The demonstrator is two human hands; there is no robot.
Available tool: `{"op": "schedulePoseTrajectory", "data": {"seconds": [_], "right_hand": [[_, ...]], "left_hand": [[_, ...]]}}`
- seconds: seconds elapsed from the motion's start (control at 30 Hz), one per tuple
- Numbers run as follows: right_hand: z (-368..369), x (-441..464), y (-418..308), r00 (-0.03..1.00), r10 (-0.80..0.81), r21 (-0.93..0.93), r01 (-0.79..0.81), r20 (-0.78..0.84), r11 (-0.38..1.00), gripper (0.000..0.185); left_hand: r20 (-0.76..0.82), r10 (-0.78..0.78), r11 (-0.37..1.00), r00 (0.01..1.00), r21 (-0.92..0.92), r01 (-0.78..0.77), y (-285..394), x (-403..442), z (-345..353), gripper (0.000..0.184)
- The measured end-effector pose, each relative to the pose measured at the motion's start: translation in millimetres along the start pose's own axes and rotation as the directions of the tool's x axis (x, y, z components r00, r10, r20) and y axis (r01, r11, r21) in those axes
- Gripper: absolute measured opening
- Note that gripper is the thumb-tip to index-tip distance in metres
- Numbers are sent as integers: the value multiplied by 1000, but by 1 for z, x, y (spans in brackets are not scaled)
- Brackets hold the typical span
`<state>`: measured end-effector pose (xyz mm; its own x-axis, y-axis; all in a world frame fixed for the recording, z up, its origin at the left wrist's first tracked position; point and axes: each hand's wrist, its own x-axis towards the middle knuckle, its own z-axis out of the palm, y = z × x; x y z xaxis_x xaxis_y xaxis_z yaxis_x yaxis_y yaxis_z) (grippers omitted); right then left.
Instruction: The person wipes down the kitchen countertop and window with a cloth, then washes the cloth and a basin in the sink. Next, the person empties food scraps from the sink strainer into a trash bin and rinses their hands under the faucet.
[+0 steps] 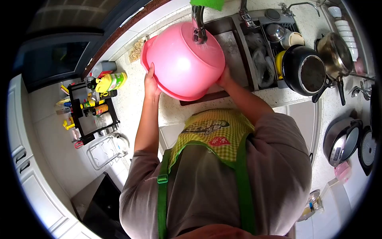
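A pink plastic basin (179, 63) is tilted on its side over the left part of the sink, its outer base turned up toward the faucet (199, 32). Water from the spout appears to splash on that base. My left hand (151, 81) is closed on the basin's rim, with the thumb on the outside wall. On the opposite side, my right hand (225, 77) supports the basin near its base; most of those fingers are hidden behind it. The dark sink (234, 55) shows to the right of the basin.
A black pot (304, 69) and a steel pan (334, 55) stand right of the sink, beside stacked white bowls (346, 34). Left are a yellow bottle (111, 82) and a black rack (79, 119) of bottles. Green cloth-like material (209, 4) hangs above the faucet.
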<state>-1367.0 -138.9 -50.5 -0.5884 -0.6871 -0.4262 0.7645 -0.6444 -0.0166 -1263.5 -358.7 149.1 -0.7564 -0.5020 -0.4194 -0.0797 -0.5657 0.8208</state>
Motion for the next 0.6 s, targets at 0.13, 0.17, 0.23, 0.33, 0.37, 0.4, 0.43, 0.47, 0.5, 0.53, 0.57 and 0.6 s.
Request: {"op": "schedulePoseTrajectory", "data": {"seconds": [0.13, 0.17, 0.23, 0.33, 0.37, 0.4, 0.43, 0.47, 0.5, 0.53, 0.57, 0.6], "right_hand": [[9, -16, -4, 982, -76, -134, 53, -171, 990, 45], [23, -26, -4, 952, -61, -115, 27, -299, 993, 44], [27, -36, 3, 947, -127, -137, 90, -295, 987, 48], [-12, -20, 29, 921, -202, -223, 131, -333, 966, 61], [-9, -19, 36, 912, -215, -257, 127, -350, 958, 67], [-6, -18, 42, 902, -228, -291, 121, -367, 949, 72], [26, -31, 49, 827, -405, -708, 12, -390, 707, 78], [50, -47, 51, 757, -569, -937, -166, -321, 308, 86], [60, -60, 49, 753, -574, -937, -163, -320, 308, 86], [66, -72, 49, 792, -604, -992, -15, -90, 127, 87], [71, -77, 47, 793, -591, -988, 141, 148, -58, 88], [75, -76, 42, 663, -610, -892, 222, 434, -393, 84]], "left_hand": [[-71, 15, 1000, 997, 10, -15, -25, 2, 19, 44], [-135, 41, 999, 990, 36, -37, -35, 2, 28, 42], [-124, 48, 997, 991, 61, -41, -43, -12, 63, 41], [-96, 196, 972, 976, 149, -180, -73, -10, 77, 36], [-114, 255, 948, 960, 226, -225, -83, -7, 81, 35], [-110, 280, 920, 954, 316, -233, -88, -10, 89, 34], [-105, 304, 884, 947, 403, -238, -91, -15, 100, 34], [-111, 348, 862, 931, 427, -272, -90, -26, 118, 30], [-88, 347, 873, 934, 395, -287, -98, -22, 117, 25], [-99, 338, 872, 936, 406, -273, -99, -20, 118, 23], [-107, 333, 871, 937, 416, -262, -100, -18, 120, 21], [-97, 337, 869, 937, 414, -270, -97, -15, 123, 21]]}}
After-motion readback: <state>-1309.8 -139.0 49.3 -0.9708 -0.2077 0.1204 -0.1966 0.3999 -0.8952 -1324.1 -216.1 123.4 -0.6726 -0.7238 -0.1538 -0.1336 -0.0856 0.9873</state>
